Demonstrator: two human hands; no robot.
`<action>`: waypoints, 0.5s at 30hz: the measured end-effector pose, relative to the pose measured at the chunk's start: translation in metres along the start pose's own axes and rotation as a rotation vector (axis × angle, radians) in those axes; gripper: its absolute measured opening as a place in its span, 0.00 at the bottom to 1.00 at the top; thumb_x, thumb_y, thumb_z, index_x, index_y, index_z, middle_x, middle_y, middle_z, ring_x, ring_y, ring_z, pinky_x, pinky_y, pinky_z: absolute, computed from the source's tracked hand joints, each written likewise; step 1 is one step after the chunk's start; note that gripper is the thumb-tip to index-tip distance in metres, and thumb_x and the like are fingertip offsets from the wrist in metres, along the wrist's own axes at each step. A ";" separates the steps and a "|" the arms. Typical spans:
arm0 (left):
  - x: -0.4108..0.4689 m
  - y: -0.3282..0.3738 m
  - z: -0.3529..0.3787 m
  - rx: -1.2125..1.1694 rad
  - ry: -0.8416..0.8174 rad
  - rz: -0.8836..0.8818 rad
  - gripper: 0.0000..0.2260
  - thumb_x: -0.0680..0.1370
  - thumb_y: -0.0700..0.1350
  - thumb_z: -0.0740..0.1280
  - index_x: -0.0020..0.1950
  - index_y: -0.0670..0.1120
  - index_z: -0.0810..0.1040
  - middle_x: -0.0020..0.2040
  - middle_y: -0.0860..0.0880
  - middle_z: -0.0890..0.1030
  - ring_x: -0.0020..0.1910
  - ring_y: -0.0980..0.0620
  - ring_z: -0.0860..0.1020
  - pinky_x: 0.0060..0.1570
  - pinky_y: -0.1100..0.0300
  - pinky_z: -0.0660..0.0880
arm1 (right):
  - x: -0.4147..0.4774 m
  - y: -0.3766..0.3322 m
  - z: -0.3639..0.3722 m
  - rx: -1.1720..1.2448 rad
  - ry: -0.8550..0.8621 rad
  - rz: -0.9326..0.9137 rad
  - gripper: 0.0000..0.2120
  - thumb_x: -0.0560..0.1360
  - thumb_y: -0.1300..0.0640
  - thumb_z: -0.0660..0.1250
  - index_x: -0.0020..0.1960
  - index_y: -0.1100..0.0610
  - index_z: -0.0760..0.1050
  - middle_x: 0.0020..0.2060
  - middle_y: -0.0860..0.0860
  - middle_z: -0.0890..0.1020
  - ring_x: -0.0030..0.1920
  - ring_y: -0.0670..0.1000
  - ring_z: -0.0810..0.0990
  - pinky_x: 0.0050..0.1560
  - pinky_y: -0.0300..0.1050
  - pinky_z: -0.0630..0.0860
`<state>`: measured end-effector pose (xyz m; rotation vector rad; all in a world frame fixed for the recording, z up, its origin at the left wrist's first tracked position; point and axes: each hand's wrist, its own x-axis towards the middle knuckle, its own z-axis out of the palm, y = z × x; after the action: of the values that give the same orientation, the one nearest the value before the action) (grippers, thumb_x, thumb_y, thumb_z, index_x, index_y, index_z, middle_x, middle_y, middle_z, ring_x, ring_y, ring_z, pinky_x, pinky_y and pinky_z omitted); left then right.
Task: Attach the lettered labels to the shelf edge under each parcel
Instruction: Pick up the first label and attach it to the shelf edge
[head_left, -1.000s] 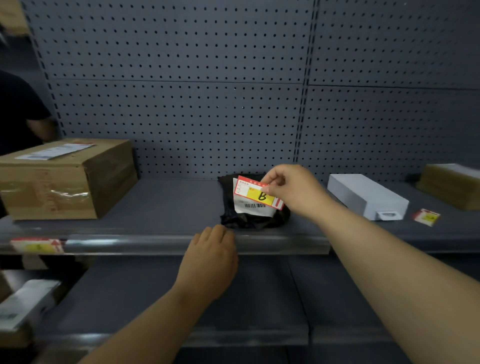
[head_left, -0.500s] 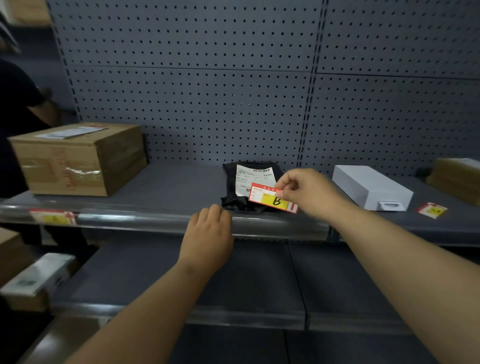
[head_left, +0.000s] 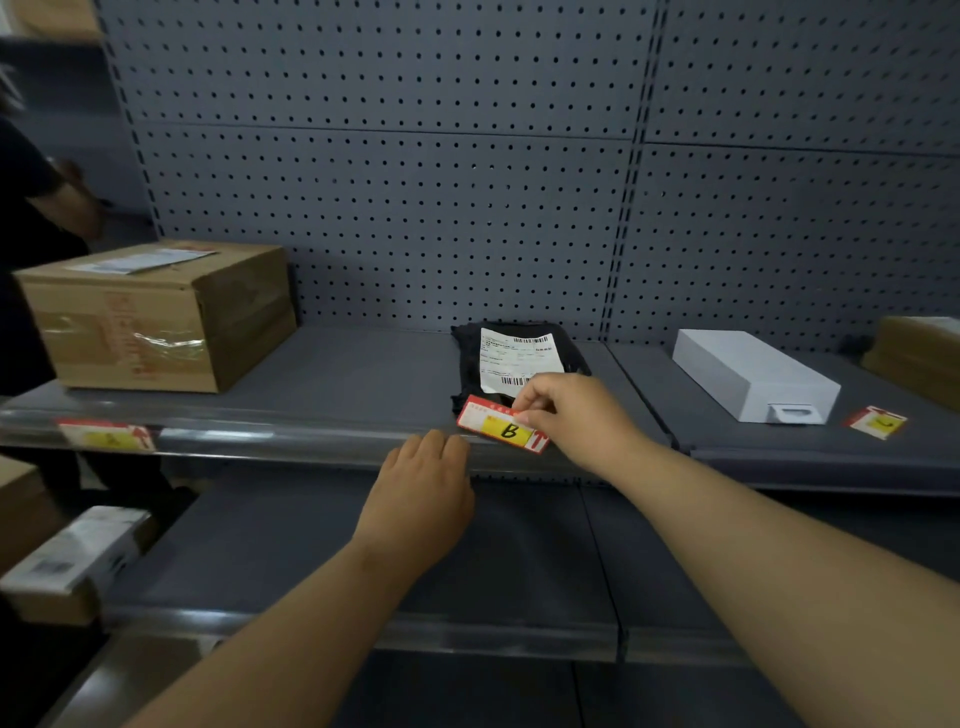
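My right hand (head_left: 576, 421) pinches a red and yellow label marked B (head_left: 501, 425) by its upper right corner, holding it tilted against the clear shelf edge strip (head_left: 291, 447) just below the black parcel (head_left: 519, 358) with a white shipping slip. My left hand (head_left: 423, 491) rests with its fingertips on the same strip, just left of the label. Another label (head_left: 106, 435) sits in the strip under the cardboard box (head_left: 156, 317). A loose label (head_left: 875, 422) lies on the shelf right of the white box (head_left: 753, 374).
A further brown parcel (head_left: 919, 358) stands at the far right of the shelf. On the lower shelf at left lie a white box (head_left: 78, 551) and cardboard. A person in dark clothes (head_left: 31, 223) stands at the far left. Grey pegboard backs the shelves.
My right hand has lowered the B label from in front of the black parcel down to the shelf edge. My left hand has stayed on the strip while the view shifted.
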<state>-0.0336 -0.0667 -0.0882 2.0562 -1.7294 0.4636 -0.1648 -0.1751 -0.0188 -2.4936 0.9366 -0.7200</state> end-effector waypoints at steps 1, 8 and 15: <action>0.000 -0.001 0.000 0.007 0.015 0.008 0.09 0.65 0.38 0.72 0.41 0.43 0.74 0.36 0.45 0.76 0.33 0.45 0.75 0.34 0.52 0.74 | 0.000 0.000 0.002 -0.024 -0.007 -0.006 0.04 0.75 0.61 0.67 0.47 0.59 0.80 0.40 0.51 0.81 0.42 0.49 0.77 0.37 0.36 0.70; -0.001 -0.007 0.000 0.003 -0.002 0.082 0.14 0.72 0.40 0.68 0.57 0.41 0.75 0.47 0.43 0.77 0.45 0.43 0.76 0.47 0.51 0.75 | 0.001 0.004 0.010 -0.220 -0.054 -0.051 0.05 0.75 0.60 0.67 0.49 0.58 0.81 0.51 0.52 0.79 0.52 0.51 0.77 0.54 0.44 0.74; -0.002 -0.012 0.005 0.024 0.024 0.150 0.17 0.65 0.39 0.74 0.53 0.39 0.78 0.46 0.43 0.79 0.41 0.45 0.79 0.42 0.53 0.79 | 0.000 0.006 0.014 -0.274 -0.059 -0.056 0.07 0.75 0.60 0.65 0.50 0.58 0.81 0.51 0.53 0.79 0.54 0.51 0.76 0.56 0.46 0.75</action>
<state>-0.0221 -0.0660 -0.0944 1.9372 -1.8804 0.5541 -0.1596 -0.1775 -0.0330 -2.7721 1.0068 -0.5628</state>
